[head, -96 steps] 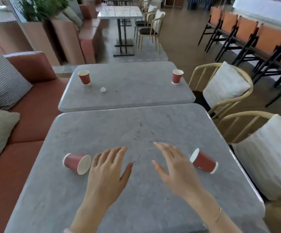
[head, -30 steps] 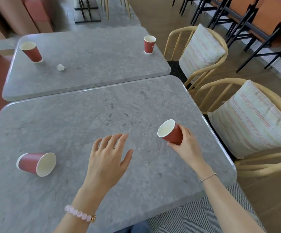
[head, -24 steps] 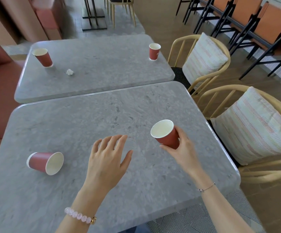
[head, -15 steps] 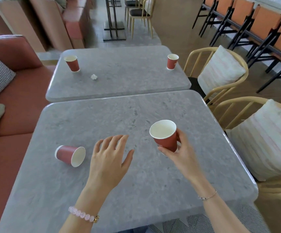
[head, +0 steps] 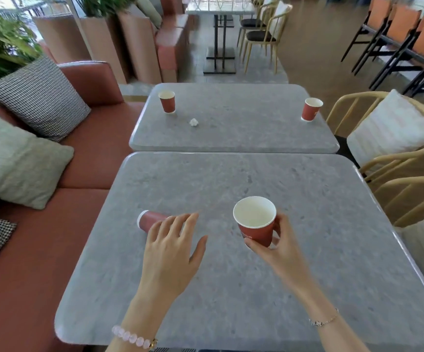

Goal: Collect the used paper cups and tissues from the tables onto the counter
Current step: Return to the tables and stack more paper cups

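Observation:
My right hand (head: 275,246) grips a red paper cup (head: 255,221) upright above the near grey table (head: 307,224). My left hand (head: 171,247) hovers flat with spread fingers, its fingertips over a second red cup (head: 148,223) that lies on its side on the same table; whether they touch it is unclear. On the far table (head: 244,133) stand two upright red cups, one at the left (head: 167,101) and one at the right (head: 310,109). A small crumpled tissue (head: 193,122) lies near the left one.
A red sofa (head: 41,237) with cushions (head: 15,168) runs along the left. Two wooden chairs with pale cushions (head: 388,133) stand at the right. Behind are another table (head: 218,7), chairs, planters and a row of orange-backed chairs (head: 409,34).
My right hand picked the tipped cup up from the near table and turned it upright. My left hand has shifted left over the lying cup. The view swung left and up.

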### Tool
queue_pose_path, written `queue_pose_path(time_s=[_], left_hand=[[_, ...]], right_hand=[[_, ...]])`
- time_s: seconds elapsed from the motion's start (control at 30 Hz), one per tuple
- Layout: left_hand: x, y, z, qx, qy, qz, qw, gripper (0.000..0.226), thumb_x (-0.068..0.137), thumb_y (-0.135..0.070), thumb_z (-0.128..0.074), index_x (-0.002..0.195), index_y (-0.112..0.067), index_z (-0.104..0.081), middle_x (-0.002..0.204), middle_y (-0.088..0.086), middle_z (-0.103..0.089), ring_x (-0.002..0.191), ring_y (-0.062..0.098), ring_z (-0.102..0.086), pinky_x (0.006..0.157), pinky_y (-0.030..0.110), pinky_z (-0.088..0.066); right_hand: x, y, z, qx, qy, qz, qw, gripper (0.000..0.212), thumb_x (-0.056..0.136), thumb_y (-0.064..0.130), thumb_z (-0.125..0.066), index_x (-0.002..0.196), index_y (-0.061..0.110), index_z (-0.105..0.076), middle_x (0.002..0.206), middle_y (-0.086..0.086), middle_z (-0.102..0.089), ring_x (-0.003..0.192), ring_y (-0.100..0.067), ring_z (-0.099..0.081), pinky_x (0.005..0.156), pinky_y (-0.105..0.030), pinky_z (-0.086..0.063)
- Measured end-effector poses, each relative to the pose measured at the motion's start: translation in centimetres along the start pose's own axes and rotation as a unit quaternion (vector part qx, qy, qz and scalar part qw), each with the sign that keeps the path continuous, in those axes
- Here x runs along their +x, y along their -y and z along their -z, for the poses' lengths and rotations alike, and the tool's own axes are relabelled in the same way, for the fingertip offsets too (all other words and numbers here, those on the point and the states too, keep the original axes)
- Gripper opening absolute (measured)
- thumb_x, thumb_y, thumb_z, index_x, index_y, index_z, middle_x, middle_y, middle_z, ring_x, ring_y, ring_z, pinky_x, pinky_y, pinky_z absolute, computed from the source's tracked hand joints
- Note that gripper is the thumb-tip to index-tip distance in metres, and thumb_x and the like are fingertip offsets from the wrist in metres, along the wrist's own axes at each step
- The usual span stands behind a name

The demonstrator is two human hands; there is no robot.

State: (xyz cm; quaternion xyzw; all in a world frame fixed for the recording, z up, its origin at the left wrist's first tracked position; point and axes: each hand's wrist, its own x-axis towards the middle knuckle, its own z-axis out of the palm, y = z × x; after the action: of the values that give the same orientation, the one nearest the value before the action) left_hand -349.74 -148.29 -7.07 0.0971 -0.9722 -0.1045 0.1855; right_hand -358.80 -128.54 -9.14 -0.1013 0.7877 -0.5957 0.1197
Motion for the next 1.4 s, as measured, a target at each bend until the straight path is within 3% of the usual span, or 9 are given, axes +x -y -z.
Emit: queue_pose_path(time_s=[0.23,0.33,0.5,0.73,0.83,0.9,1.13,1.4], left_hand=[[-2.1,2.8,-0.1,0.011,0.016,0.028,0.999,0.048,0.088,-0.041,-0.040,0.119,-0.012,-0.060,0.117,0.001,-0.064,0.099,0.026,-0.062,0.085,0.041,-0.048],[-2.7,3.9,-0.2,0.017,0.026,0.044,0.999,0.048,0.088,-0.041,-0.040,0.121,-0.012,-0.060,0.114,-0.001,-0.065,0.096,0.025,-0.062,0.084,0.040,-0.047],[-3.3,5.3,-0.8,0.016,0.039,0.057,0.997,0.046,0.088,-0.042,-0.039,0.119,-0.014,-0.060,0.114,-0.002,-0.065,0.100,0.024,-0.062,0.086,0.040,-0.047],[-2.5,9.5,-2.5,0.039,0.033,0.086,0.995,0.044,0.084,-0.040,-0.041,0.113,-0.013,-0.061,0.106,0.002,-0.067,0.090,0.026,-0.064,0.078,0.035,-0.048],[-1.4,12.4,-4.3,0.039,0.045,0.081,0.995,0.042,0.078,-0.026,-0.064,0.116,-0.011,-0.059,0.110,0.006,-0.066,0.093,0.029,-0.065,0.077,0.038,-0.051],[-0.4,13.9,-5.6,0.027,0.082,0.074,0.994,0.065,0.062,-0.012,-0.081,0.122,-0.012,-0.054,0.117,0.006,-0.063,0.100,0.030,-0.063,0.080,0.040,-0.051],[2.5,15.9,-9.2,0.016,0.146,0.025,0.989,0.097,0.044,0.003,-0.079,0.130,-0.020,-0.040,0.126,0.004,-0.058,0.116,0.029,-0.055,0.086,0.042,-0.049],[3.1,16.6,-10.6,0.017,0.145,-0.012,0.989,0.078,0.043,-0.008,-0.087,0.113,-0.020,-0.057,0.112,-0.005,-0.062,0.110,0.025,-0.058,0.089,0.048,-0.047]], right_hand=[[-0.3,0.0,-2.9,0.007,0.046,-0.015,0.999,0.063,0.064,0.014,-0.083,0.113,0.030,-0.046,0.111,0.015,-0.058,0.096,0.013,-0.056,0.074,-0.003,-0.043],[-0.2,0.2,-3.8,0.011,0.058,-0.020,0.998,0.056,0.070,0.005,-0.079,0.108,0.029,-0.047,0.109,0.013,-0.058,0.092,0.014,-0.057,0.072,-0.002,-0.043],[0.0,0.3,-5.2,0.014,0.080,-0.034,0.996,0.056,0.070,0.006,-0.079,0.110,0.029,-0.047,0.109,0.013,-0.060,0.093,0.012,-0.058,0.073,-0.005,-0.045],[0.5,0.9,-6.4,0.016,0.091,-0.040,0.995,0.054,0.071,0.004,-0.078,0.109,0.027,-0.047,0.110,0.012,-0.058,0.090,0.019,-0.056,0.069,0.000,-0.041],[0.6,1.1,-6.6,0.009,0.091,-0.042,0.995,0.056,0.071,0.005,-0.079,0.109,0.031,-0.046,0.110,0.016,-0.058,0.090,0.022,-0.054,0.069,0.001,-0.040],[0.8,0.9,-6.7,0.005,0.091,-0.044,0.995,0.057,0.070,0.007,-0.080,0.110,0.031,-0.046,0.112,0.015,-0.058,0.095,0.018,-0.055,0.072,0.000,-0.041],[1.1,0.5,-7.0,0.000,0.079,-0.051,0.996,0.060,0.069,0.006,-0.081,0.110,0.034,-0.046,0.115,0.015,-0.057,0.100,0.015,-0.054,0.078,-0.002,-0.041],[1.4,0.2,-7.3,0.005,0.065,-0.060,0.996,0.062,0.069,0.008,-0.081,0.113,0.035,-0.047,0.116,0.018,-0.057,0.105,0.008,-0.055,0.083,-0.010,-0.045]])
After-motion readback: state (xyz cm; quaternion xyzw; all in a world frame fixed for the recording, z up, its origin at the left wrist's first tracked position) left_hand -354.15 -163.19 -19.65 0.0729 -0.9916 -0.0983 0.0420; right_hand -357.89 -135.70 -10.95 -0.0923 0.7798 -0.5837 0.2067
